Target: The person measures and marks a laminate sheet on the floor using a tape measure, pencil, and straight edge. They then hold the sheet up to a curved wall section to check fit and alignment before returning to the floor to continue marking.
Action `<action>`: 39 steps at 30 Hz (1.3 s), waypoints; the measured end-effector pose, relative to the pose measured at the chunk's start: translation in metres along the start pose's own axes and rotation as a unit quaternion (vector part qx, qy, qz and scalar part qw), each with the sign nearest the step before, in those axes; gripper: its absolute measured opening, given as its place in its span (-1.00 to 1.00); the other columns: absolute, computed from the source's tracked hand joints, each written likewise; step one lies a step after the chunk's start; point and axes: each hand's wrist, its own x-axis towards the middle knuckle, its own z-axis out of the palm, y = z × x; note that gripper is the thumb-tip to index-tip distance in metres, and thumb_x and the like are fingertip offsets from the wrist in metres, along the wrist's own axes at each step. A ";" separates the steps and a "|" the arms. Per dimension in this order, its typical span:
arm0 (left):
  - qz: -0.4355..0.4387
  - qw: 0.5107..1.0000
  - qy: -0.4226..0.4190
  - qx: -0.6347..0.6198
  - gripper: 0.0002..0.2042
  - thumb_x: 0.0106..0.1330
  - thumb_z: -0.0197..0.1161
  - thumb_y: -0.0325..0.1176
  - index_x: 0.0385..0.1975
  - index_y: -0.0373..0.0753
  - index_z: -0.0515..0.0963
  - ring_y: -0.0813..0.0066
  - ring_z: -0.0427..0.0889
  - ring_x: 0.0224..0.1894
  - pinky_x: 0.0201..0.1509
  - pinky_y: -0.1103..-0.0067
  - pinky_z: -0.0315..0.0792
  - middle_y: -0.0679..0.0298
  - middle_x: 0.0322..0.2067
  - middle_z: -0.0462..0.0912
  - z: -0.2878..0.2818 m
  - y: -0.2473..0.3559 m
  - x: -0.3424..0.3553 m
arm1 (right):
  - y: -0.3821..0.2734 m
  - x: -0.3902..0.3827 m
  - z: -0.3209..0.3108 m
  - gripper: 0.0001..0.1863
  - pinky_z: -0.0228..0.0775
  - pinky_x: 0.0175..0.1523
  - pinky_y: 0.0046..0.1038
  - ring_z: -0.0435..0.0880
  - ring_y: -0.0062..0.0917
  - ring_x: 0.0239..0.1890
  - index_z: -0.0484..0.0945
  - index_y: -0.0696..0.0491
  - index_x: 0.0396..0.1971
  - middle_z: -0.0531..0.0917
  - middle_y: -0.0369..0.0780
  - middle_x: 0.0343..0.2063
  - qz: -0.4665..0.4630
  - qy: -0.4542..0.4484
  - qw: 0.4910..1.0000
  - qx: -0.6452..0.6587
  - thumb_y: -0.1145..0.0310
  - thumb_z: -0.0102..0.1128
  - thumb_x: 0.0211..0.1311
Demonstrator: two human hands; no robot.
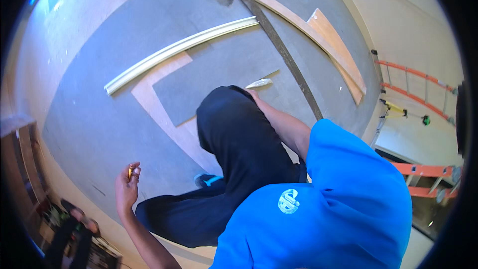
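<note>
My left hand (128, 185) is raised at the lower left, its fingers closed on a small yellow pencil-like stick (130, 172). Beyond my bent knee, my right hand (253, 93) reaches down to the grey surface (99, 134); the knee covers most of its fingers. Right beside it lies a whitish pointed object (260, 83), too unclear to name, and I cannot tell whether the hand grips it. Under both is a grey sheet (199, 82) with a straight edge, lying partly over a pale wood strip (149, 99).
Ahead, a long cream grooved trim piece (179, 47) meets a dark narrow strip (284, 47). Curved-looking light boards (328, 45) lie at the far right. Orange ladders (418, 87) and a yellow tripod-like tool (393, 106) are at right. Another person's legs (67, 244) show lower left.
</note>
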 end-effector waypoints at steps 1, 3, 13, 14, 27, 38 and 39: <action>0.013 0.997 0.031 0.066 -0.72 0.53 0.21 -0.31 0.06 -0.36 0.66 0.14 0.77 -0.05 0.09 0.37 0.56 -0.08 -0.14 0.77 -0.008 -0.019 0.019 | -0.026 -0.021 0.045 -0.43 0.62 0.05 -0.18 0.72 -0.25 0.00 0.41 0.30 0.27 0.66 0.03 0.05 0.047 -0.028 0.992 0.109 0.16 0.21 0.50; 0.081 0.988 0.006 0.130 -0.69 0.54 0.20 -0.28 0.08 -0.37 0.66 0.13 0.77 -0.05 0.08 0.35 0.56 -0.08 -0.14 0.77 0.000 -0.052 0.085 | -0.043 -0.046 0.046 -0.33 0.59 0.16 -0.06 0.66 -0.14 0.12 0.24 0.30 0.38 0.57 0.10 0.18 0.088 -0.023 0.963 0.253 0.16 0.20 0.53; 0.037 0.940 -0.067 0.332 -0.54 0.42 0.25 -0.24 0.25 -0.32 0.57 -0.16 0.64 0.17 0.31 0.14 0.48 -0.26 0.12 0.64 0.101 -0.153 0.219 | -0.078 -0.104 0.086 -0.55 0.43 0.08 -0.04 0.55 -0.37 0.13 0.41 -0.07 0.15 0.59 -0.25 0.12 -0.098 -0.055 0.900 0.422 0.31 0.41 0.38; 0.088 0.947 -0.058 0.303 -0.55 0.42 0.23 -0.19 0.21 -0.33 0.59 -0.21 0.65 0.13 0.27 0.10 0.50 -0.30 0.05 0.66 0.111 -0.153 0.215 | -0.081 -0.115 0.076 -0.55 0.41 0.13 0.01 0.55 -0.36 0.14 0.39 -0.08 0.15 0.58 -0.24 0.14 -0.111 -0.042 0.902 0.414 0.31 0.41 0.38; 0.012 0.953 -0.167 0.251 -0.47 0.53 0.09 -0.05 0.37 -0.25 0.44 0.00 0.76 -0.16 0.06 0.19 0.63 -0.25 0.03 0.69 0.148 -0.144 0.228 | -0.247 -0.198 0.032 -0.64 0.46 0.23 -0.43 0.67 -0.56 0.09 0.62 0.11 0.16 0.73 -0.25 0.08 -0.377 -0.176 0.876 0.245 0.39 0.36 0.43; 0.048 0.944 -0.160 0.285 -0.49 0.51 0.12 -0.01 0.23 -0.29 0.58 0.03 0.78 -0.20 0.18 0.20 0.60 -0.16 -0.10 0.75 0.151 -0.152 0.240 | -0.320 -0.238 0.068 -0.68 0.46 0.21 -0.46 0.67 -0.58 0.02 0.66 0.16 0.12 0.77 -0.29 0.01 -0.534 -0.180 0.817 0.125 0.41 0.34 0.44; 0.044 0.942 -0.167 0.287 -0.50 0.51 0.13 0.00 0.20 -0.29 0.60 0.02 0.78 -0.20 0.27 0.20 0.52 -0.14 -0.11 0.76 0.155 -0.153 0.241 | -0.326 -0.242 0.070 -0.69 0.48 0.19 -0.46 0.68 -0.58 -0.01 0.67 0.16 0.11 0.78 -0.28 -0.02 -0.572 -0.133 0.804 0.099 0.43 0.34 0.43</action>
